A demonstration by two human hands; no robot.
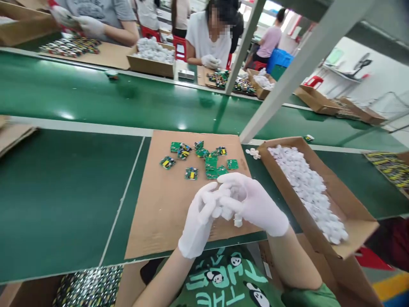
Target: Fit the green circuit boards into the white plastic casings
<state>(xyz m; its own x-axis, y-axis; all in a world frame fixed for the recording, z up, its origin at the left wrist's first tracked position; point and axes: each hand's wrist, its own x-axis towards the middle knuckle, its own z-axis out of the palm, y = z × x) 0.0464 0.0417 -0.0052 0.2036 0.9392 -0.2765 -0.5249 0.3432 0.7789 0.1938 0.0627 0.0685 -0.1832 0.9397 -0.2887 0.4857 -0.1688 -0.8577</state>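
Observation:
My left hand [201, 215] and my right hand [252, 202], both in white gloves, meet above the front part of a cardboard sheet [156, 221]. Between them is a cluster of small white plastic parts [225, 212], gripped by the fingers of both hands. One white part [238, 220] hangs low under the right fingers. White gloves against white parts make the exact shapes hard to tell. Beyond my fingertips, several small green circuit boards [211, 164] lie scattered on the sheet, some with yellow and black components facing up.
On the right stands an open cardboard box [348, 213] of white parts, with a few loose ones [253, 153] by its corner. A green conveyor belt [134, 102] crosses behind, and a slanted metal post [287, 76] rises at its edge. Co-workers [209, 38] sit across.

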